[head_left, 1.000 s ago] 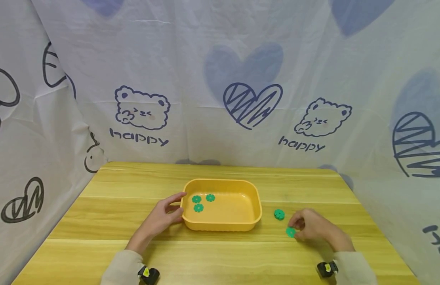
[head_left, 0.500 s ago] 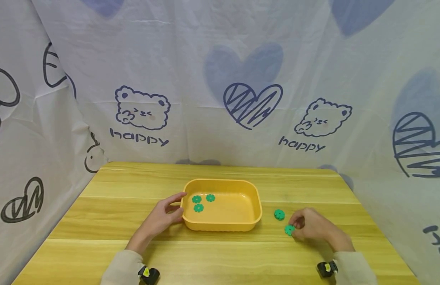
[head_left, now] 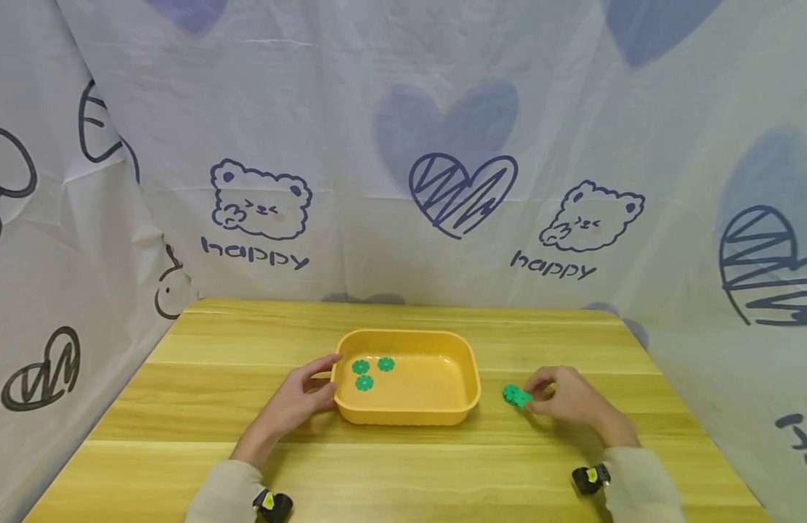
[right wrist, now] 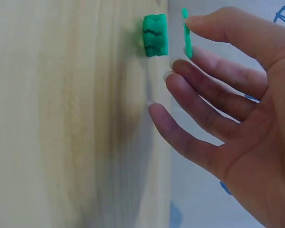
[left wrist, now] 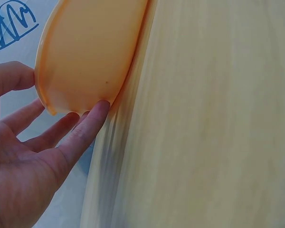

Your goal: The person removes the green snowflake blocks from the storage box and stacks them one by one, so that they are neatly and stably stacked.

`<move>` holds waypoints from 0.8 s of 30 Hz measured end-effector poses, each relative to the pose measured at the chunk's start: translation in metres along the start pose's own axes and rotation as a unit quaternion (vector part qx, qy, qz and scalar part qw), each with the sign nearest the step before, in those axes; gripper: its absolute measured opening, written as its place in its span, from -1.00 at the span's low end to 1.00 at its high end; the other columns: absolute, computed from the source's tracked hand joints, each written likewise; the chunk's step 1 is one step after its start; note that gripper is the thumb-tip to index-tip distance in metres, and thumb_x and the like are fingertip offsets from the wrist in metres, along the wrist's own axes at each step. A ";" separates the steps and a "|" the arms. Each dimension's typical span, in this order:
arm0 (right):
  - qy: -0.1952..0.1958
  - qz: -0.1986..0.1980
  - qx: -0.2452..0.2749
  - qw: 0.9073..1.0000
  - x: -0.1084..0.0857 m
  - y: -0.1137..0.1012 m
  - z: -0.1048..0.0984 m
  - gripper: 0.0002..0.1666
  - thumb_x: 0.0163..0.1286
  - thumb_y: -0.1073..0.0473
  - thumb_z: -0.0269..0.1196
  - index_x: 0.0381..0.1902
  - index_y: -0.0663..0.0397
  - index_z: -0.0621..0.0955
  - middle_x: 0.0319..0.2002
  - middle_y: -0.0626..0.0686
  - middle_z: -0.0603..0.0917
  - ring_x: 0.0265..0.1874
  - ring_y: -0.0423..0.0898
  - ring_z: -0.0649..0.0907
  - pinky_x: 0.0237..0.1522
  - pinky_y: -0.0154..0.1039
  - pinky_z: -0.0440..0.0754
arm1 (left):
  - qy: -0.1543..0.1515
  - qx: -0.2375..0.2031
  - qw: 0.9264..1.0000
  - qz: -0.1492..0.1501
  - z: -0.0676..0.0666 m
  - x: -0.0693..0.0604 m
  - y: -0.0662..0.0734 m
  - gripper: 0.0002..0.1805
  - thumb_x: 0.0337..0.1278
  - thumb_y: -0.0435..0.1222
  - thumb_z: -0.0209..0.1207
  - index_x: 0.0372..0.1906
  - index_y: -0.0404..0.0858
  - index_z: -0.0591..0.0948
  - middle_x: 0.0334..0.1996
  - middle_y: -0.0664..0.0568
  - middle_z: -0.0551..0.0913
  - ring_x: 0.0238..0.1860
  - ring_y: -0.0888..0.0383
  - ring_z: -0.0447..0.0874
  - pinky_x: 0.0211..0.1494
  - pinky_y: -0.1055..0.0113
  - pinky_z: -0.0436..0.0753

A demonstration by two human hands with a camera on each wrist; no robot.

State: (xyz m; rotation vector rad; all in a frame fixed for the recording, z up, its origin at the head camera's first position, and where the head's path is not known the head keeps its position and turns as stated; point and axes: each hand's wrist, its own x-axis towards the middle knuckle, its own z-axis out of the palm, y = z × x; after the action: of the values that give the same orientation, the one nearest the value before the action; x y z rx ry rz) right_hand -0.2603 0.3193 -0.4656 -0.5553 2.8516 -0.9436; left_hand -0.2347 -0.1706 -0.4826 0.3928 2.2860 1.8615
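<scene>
Head cam: my R hand (head_left: pixel 569 396) is out to the R of the tray, thumb + fingertip pinching one thin green disc (right wrist: pixel 187 40) by its edge; other R fingers spread loosely, per R wrist view. Disc is just above the green stack (right wrist: pixel 155 35), w/ a small gap btwn them in R wrist view; from head cam the two overlap. Orientation: disc is round + flat w/ a notched rim, shows edge-on in R wrist view, its long thin profile approx parallel to the stack's flat top, leaning only a touch, so one flat face points down at the stack. Stack itself is upright, its axis square to the table (head_left: pixel 403 472), discs piled face to face; can't get an exact count. Container: yellow tray (head_left: pixel 407 418), rounded rectangle, long axis running L–R across the table, hollow side up, standing just L of the stack, not touching it. In it, 3 green discs, all lying flat toward the L end: back-left disc (head_left: pixel 360 367), back-right disc (head_left: pixel 386 364), and front disc (head_left: pixel 364 383) nearer me, below the back-left one. R part of the tray floor is bare. My L hand (head_left: pixel 293 398) is at the tray's L end, fingers spread, tips against the end wall + rim. Behind the table hangs a white cloth (head_left: pixel 351 43) w/ blue hearts, bears + "happy" lettering.
</scene>
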 end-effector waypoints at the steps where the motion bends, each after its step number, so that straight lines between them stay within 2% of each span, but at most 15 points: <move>1: 0.004 0.002 -0.002 1.000 0.002 0.000 0.001 -0.75 0.14 0.22 0.50 -0.20 0.14 0.74 -0.26 -0.01 0.76 -0.24 -0.14 0.69 -0.22 -0.38 0.71 | 0.000 0.000 1.000 0.000 0.000 0.000 0.000 -0.40 0.51 -0.43 0.05 0.57 -0.33 0.27 0.53 -0.42 0.19 0.44 -0.41 0.36 0.09 0.26 0.82; 11: 0.030 0.017 -0.039 0.999 0.014 -0.005 0.013 -0.73 0.19 0.16 0.50 -0.19 0.16 0.74 -0.19 0.04 0.78 -0.15 -0.07 0.71 -0.06 -0.10 0.78 | 0.002 -0.002 1.000 0.002 0.000 0.000 -0.001 -0.40 0.50 -0.44 0.05 0.56 -0.33 0.28 0.52 -0.42 0.21 0.43 -0.40 0.38 0.09 0.27 0.82; 16: 0.034 0.017 -0.044 0.998 0.015 -0.006 0.015 -0.74 0.21 0.15 0.50 -0.20 0.16 0.74 -0.20 0.04 0.79 -0.17 -0.08 0.72 -0.07 -0.08 0.79 | 0.002 -0.005 1.000 0.000 0.000 0.000 -0.001 -0.40 0.50 -0.44 0.06 0.56 -0.32 0.28 0.52 -0.42 0.21 0.43 -0.39 0.38 0.09 0.27 0.81; 24: 0.039 0.023 -0.053 0.998 0.015 -0.004 0.018 -0.76 0.21 0.15 0.50 -0.21 0.14 0.74 -0.21 0.02 0.79 -0.20 -0.13 0.70 -0.11 -0.18 0.75 | 0.001 -0.003 1.000 0.000 0.000 0.000 -0.001 -0.40 0.50 -0.43 0.05 0.56 -0.31 0.28 0.52 -0.42 0.21 0.43 -0.39 0.38 0.09 0.27 0.82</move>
State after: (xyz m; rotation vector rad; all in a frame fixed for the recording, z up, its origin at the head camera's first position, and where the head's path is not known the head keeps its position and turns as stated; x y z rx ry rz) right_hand -0.2695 0.3003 -0.4772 -0.4705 2.9842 -0.8270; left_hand -0.2352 -0.1707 -0.4833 0.3900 2.2805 1.8690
